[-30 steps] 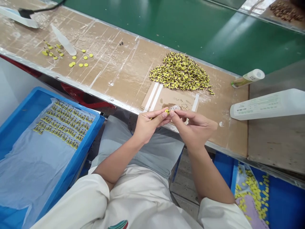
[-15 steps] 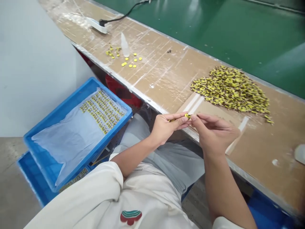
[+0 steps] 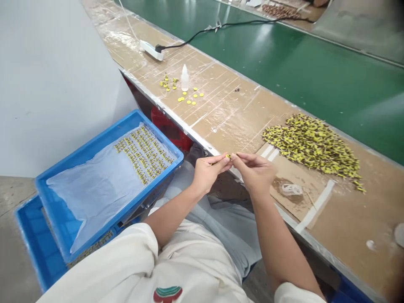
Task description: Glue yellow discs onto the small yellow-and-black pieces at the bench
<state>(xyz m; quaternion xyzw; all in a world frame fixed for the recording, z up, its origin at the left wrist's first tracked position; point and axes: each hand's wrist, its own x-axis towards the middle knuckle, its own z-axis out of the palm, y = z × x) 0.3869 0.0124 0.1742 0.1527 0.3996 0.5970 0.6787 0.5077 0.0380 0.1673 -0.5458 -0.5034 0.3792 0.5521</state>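
Over the table's front edge, my left hand [image 3: 206, 171] and my right hand [image 3: 257, 171] meet fingertip to fingertip. Between them is a small yellow-and-dark piece [image 3: 227, 156], too small to make out fully. The left thumb and fingers pinch it from one side; the right thumb and forefinger close on its other side. A large heap of similar yellow-and-dark pieces [image 3: 315, 147] lies to the right, beyond my right hand. Close to my right wrist, a small clear plastic dish [image 3: 292, 189] with a thin stick [image 3: 311, 200] rests on a taped cardboard sheet [image 3: 284, 166].
A blue tray [image 3: 151, 162] to the left holds a white sheet [image 3: 94, 181] with rows of small pieces, above another blue tray [image 3: 28, 235]. A white bottle [image 3: 184, 79] stands among yellow discs [image 3: 189, 102]. Behind are a power strip [image 3: 152, 50] and a green belt [image 3: 284, 63].
My head view has shifted, so the dish and stick now show. Both hands have moved left together in the picture, still pinching the small piece.
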